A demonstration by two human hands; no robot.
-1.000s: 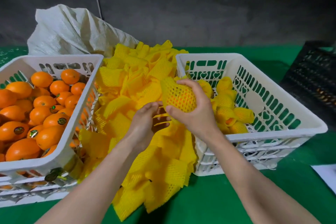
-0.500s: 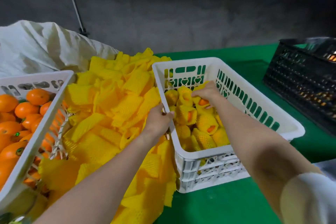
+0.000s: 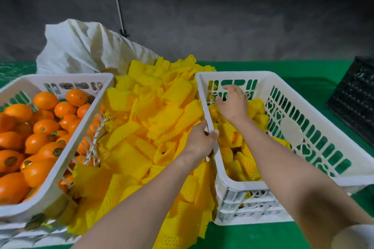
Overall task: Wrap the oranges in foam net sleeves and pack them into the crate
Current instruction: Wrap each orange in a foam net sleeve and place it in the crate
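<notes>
We find our left hand gripping the rim of the white crate, which stands on the green table. Just left of that grip lies the heap of foam net sleeves, with the orange crate further left. A white sack sits behind the heap, and a black crate far right of the grip.

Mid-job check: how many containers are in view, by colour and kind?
White crates: 2, the bare-orange crate and the packing crate
Black crate: 1
White sack: 1
Total: 4
</notes>
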